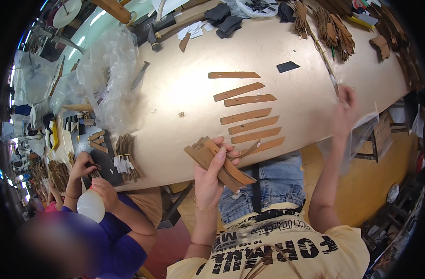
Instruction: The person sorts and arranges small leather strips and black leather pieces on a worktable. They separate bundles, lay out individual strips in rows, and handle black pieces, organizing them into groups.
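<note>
I take the row of brown strips (246, 116) as my landmark: seven slim pieces lie apart on the pale table (175, 93), slanted at different angles, one beneath another. Just off its near left end, the left hand (209, 179) grasps a fanned stack of brown strips (205, 156), thumb pressed across the top and fingers curled beneath. A narrow, bent strip with a white tag (258, 144) shows beside those fingers, close against the row's nearest piece; I can't tell whether the hand holds it.

Well to the right of the row, the right hand (347, 102) is blurred, so I can't say whether it grips anything. Beyond the row's far right end lies a dark piece (287, 67), and farther still are tied brown bundles (335, 30). Left of the row, a co-worker's hands (87, 165) are busy near a tagged bundle (124, 160).

I judge the step in hand to be handling strips singly between stack and row, though I can't tell which way they travel. The next move, I'd say, calls for the right hand coming in beside the row with a light pinch while the left keeps the stack from slipping.
</note>
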### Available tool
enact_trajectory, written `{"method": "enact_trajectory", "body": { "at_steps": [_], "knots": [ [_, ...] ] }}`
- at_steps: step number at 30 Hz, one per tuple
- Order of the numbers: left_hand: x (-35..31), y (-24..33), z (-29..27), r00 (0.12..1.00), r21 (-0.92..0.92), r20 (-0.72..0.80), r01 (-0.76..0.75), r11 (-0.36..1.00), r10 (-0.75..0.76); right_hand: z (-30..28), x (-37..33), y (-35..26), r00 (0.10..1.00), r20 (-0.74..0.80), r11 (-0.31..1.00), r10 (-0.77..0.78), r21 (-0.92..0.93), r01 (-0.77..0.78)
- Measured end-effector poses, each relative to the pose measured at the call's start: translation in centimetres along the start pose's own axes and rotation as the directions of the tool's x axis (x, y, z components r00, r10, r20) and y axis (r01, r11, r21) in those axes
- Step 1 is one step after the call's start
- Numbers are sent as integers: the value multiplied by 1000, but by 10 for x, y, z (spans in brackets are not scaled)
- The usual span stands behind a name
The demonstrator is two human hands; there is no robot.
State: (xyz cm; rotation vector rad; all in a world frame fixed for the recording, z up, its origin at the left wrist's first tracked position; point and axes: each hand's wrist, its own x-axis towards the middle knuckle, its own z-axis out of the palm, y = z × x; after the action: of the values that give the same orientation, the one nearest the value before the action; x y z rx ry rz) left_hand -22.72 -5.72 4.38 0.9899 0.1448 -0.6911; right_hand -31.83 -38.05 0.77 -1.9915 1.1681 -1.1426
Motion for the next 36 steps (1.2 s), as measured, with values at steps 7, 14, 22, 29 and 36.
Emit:
{"method": "enact_trajectory", "body": {
  "at_steps": [7,14,22,29,36],
  "knots": [
    [21,-1,20,993,83,103,45,996,-53,-8,-25,-30,904,360,954,-231,-96,282],
    [16,4,22,998,-3,58,-25,1000,25,32,-71,-93,390,908,826,-151,333,-455],
    [28,-3,10,1000,-18,-10,-21,1000,21,31,-82,-95,368,924,813,-102,291,-505],
    [68,15,11,974,149,-123,-172,974,191,63,-48,-106,540,823,892,-175,365,-267],
    [161,57,15,914,137,21,-404,905,405,150,16,-107,512,739,839,-439,541,-61]
  ]
}}
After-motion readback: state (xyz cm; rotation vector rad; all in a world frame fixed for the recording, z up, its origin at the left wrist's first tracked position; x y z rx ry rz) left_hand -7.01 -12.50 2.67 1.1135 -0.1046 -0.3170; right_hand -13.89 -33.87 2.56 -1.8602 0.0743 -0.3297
